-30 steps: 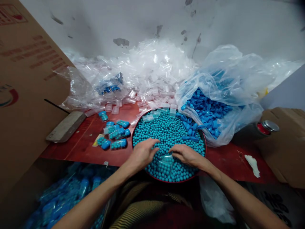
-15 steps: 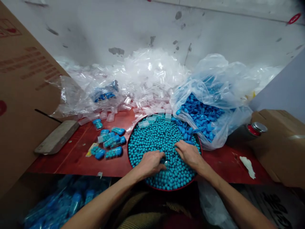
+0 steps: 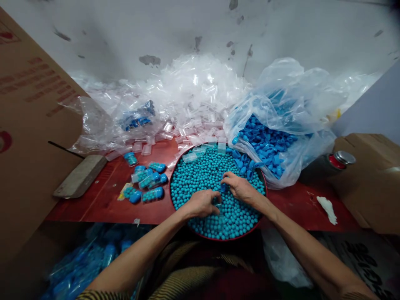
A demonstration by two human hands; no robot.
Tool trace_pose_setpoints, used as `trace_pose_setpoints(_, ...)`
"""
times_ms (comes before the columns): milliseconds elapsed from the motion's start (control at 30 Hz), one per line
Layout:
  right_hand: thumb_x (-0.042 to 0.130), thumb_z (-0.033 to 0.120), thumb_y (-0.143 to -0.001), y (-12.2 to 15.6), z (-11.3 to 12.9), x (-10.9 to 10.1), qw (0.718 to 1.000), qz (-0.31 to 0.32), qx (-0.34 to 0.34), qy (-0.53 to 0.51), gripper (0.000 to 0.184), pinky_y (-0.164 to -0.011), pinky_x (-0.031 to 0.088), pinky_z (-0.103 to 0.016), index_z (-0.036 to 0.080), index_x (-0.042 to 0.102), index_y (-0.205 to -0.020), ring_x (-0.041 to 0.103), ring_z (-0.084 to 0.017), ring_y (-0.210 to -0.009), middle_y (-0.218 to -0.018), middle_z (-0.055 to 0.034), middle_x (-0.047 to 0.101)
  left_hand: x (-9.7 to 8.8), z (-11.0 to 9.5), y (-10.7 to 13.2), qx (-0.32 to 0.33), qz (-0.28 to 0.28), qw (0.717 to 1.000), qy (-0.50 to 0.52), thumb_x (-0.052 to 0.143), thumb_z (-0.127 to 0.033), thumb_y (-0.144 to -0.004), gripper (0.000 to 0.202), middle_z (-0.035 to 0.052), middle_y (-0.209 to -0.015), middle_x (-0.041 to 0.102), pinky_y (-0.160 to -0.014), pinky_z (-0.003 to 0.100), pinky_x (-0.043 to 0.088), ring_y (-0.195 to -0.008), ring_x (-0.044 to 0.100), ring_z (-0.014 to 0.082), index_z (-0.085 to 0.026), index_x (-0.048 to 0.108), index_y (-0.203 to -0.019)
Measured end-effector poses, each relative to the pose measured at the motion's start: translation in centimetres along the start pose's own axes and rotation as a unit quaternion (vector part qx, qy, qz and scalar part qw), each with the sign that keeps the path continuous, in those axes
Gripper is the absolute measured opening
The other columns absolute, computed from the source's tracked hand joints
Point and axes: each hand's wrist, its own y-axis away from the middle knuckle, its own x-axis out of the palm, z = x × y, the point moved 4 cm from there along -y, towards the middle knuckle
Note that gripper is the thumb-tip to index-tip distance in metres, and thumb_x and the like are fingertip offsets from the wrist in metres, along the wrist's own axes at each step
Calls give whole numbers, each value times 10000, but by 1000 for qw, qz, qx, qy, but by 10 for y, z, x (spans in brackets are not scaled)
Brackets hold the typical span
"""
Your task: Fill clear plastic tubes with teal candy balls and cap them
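- One tall brown cardboard box (image 3: pixel 34 125) fills the left side, cut off by the frame; its red printed lines are too blurred to read.
- One red tabletop (image 3: pixel 106 208) spans the middle, partly covered.
- One heap of short clear plastic tubes (image 3: pixel 200 91) lies at the back, too many to count.
- One translucent plastic bag (image 3: pixel 296 125) gapes at right over uncountable glossy blue plastic caps (image 3: pixel 265 141).
- One round red-rimmed tray (image 3: pixel 171 196) holds countless small turquoise balls (image 3: pixel 200 175); several tubes and caps lie at its far edge.
- One smaller brown cardboard box (image 3: pixel 368 183) stands at right, cut off by the frame.
- One pale sack (image 3: pixel 359 254) below it bears dark characters, cut off and illegible.
- Two bare hands work over the tray: the left hand (image 3: pixel 203 203) pinches a clear tube, mostly hidden by the fingers; the right hand (image 3: pixel 239 186) grips one blue cap (image 3: pixel 223 188) between its fingertips, just above the balls.
- One dark flask (image 3: pixel 321 166) with a silvery lid lies tilted, partly behind the bag.
- One grey oblong block (image 3: pixel 79 177) rests at left.
- Seven or eight ball-filled, blue-capped containers (image 3: pixel 153 194) cluster left of the tray, some overlapping.
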Motion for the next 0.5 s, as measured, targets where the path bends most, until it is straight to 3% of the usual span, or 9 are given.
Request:
trace_pose_setpoints(100,346,35,-748,6,-9,-4,999,-4,16,-44,362,-784,379,-220,196,543,-1004,508,-120,-936,-1087,-37,497,1,4,0,-7,-25,995,99,627,-234,-580,204,-22,-737,575,-583,217,345,-673,503,140,-213,584,-778)
trace_pose_setpoints(167,366,156,-810,6,-12,-8,997,-26,75,-23,287,-807,377,-256,193,511,-1055,508,-151,-966,-1057,-53,531,1,9,-2,-8,-41,978,203,593,-194,-596,141,-28,-688,540,-582,207,344,-648,474,116,-178,557,-731)
trace_pose_setpoints(233,398,341,-825,1,-9,-10,989,-25,143,29,313,-783,389,-296,177,481,-1078,524,-198,-952,-1008,-81,566,1,14,-3,-8,-55,945,322,574,-182,-605,117,-37,-628,492,-552,195,332,-591,437,90,-152,529,-709)
trace_pose_setpoints(300,427,422,-799,-7,-1,-6,980,1,181,82,376,-729,402,-303,159,465,-1066,548,-222,-906,-957,-97,591,0,19,-5,-15,-76,900,428,581,-202,-613,143,-50,-579,454,-510,182,310,-529,399,66,-139,504,-716)
trace_pose_setpoints(400,424,287,-808,-19,13,2,971,35,190,141,294,-685,401,-289,150,437,-1068,567,-212,-858,-916,-103,608,-3,25,-5,-25,-112,830,546,595,-274,-641,211,-65,-538,438,-484,176,326,-478,396,52,-148,455,-737)
trace_pose_setpoints(500,409,157,-786,-21,18,6,968,46,183,167,238,-683,394,-286,161,463,-1017,566,-210,-853,-885,-107,610,-5,29,-3,-33,-122,769,627,590,-343,-666,269,-41,-606,498,-499,216,412,-527,494,86,-167,423,-783)
